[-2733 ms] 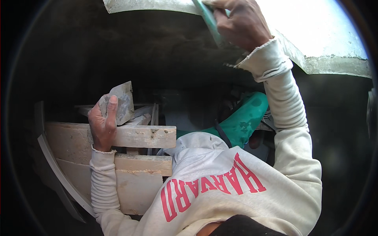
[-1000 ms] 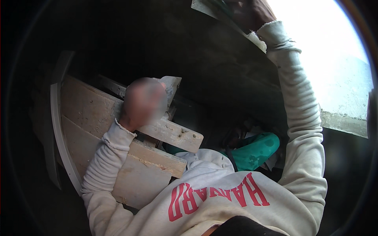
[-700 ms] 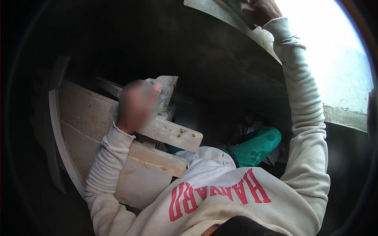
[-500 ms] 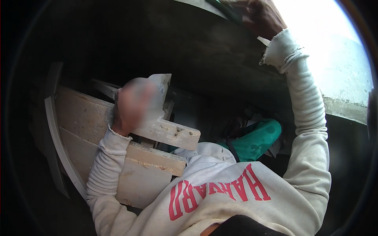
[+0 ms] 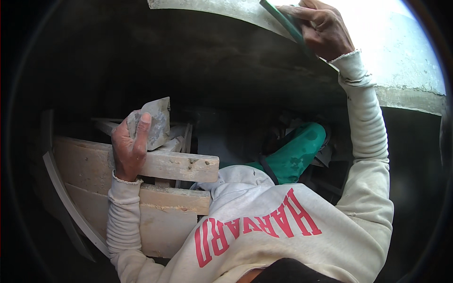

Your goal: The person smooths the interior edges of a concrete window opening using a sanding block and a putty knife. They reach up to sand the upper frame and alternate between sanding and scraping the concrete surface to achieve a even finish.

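Red lettering point(image 5: 257, 224) spans the pale sweatshirt point(image 5: 302, 250) at lower centre, beyond which the left hand point(image 5: 130, 151), by wooden boards point(image 5: 186, 167) at left, grips a scuffed, angular grey plate point(image 5: 158, 123), a wide dark space point(image 5: 188, 61) parting it from the right hand point(image 5: 330, 30), upper right, curled round a thin green tool point(image 5: 285, 21) crossing the pale slab point(image 5: 406, 61)'s edge.

Gap, ten o'clock, depth unclear. Obstacles: wooden planks point(image 5: 179, 166), eight o'clock; pale ledge point(image 5: 396, 52), two; green-trousered leg point(image 5: 297, 153), three.
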The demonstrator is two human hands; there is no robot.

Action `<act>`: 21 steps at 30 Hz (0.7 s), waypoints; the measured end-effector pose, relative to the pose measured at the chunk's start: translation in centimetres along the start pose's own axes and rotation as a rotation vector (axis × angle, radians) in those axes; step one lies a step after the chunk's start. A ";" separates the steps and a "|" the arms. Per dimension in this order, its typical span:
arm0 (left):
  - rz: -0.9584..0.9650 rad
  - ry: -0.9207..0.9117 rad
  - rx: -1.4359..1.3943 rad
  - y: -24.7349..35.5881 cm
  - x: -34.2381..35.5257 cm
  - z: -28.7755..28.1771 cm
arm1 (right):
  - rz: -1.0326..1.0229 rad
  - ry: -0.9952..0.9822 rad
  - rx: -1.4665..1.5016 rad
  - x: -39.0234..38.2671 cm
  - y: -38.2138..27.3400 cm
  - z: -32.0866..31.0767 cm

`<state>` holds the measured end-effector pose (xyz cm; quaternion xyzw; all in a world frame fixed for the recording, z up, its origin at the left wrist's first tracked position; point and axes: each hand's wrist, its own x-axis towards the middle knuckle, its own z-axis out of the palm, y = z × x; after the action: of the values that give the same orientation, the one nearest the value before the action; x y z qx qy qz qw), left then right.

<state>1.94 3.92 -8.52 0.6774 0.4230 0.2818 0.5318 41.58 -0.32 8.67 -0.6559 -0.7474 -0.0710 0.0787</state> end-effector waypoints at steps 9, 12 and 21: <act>0.022 -0.014 0.012 0.0 0.1 -0.2 | 0.116 0.008 -0.140 -4.8 1.7 -1.0; 0.009 0.014 0.017 0.1 -0.6 -0.2 | 0.130 -0.025 -0.088 -6.2 -0.3 -1.0; 0.002 -0.014 0.013 -0.1 -0.5 -0.1 | 0.271 0.071 -0.077 -9.4 2.0 -2.1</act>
<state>1.63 3.55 -8.57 0.6835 0.4202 0.2747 0.5299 44.78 -9.61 8.72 -0.7505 -0.6453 -0.1114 0.0888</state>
